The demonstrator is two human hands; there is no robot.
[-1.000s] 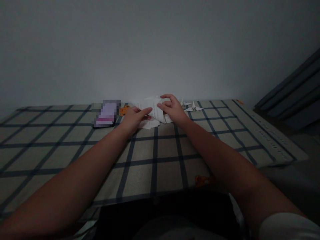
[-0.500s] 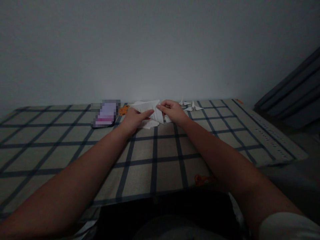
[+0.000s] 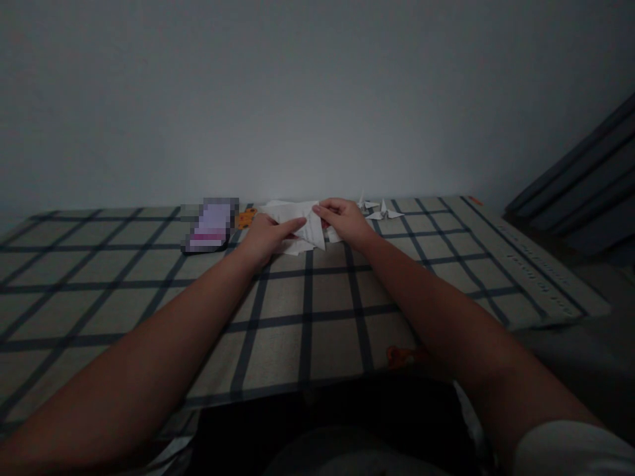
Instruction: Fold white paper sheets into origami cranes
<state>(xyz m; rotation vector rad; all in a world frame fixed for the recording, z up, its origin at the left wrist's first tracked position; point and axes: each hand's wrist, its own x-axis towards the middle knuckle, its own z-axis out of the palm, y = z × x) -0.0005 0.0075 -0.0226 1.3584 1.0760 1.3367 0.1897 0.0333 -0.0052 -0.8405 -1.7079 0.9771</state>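
Observation:
Both my arms reach far forward over a checked cloth (image 3: 149,277). A white sheet of paper (image 3: 297,215) lies folded between my hands near the far wall. My left hand (image 3: 265,235) pinches its left lower edge with thumb and fingers. My right hand (image 3: 344,219) is closed on the paper's right corner, fingers curled over it. More white paper (image 3: 296,247) lies under the held sheet.
Two small folded paper cranes (image 3: 380,211) stand just right of my right hand. A blurred-out purple object (image 3: 212,226) lies to the left of my left hand, with an orange patch (image 3: 247,217) beside it. A dark slanted panel (image 3: 585,192) rises at the far right.
My right hand has lowered from above the paper and closed on its right corner. The sheet now lies flatter and more folded. My left hand has barely moved.

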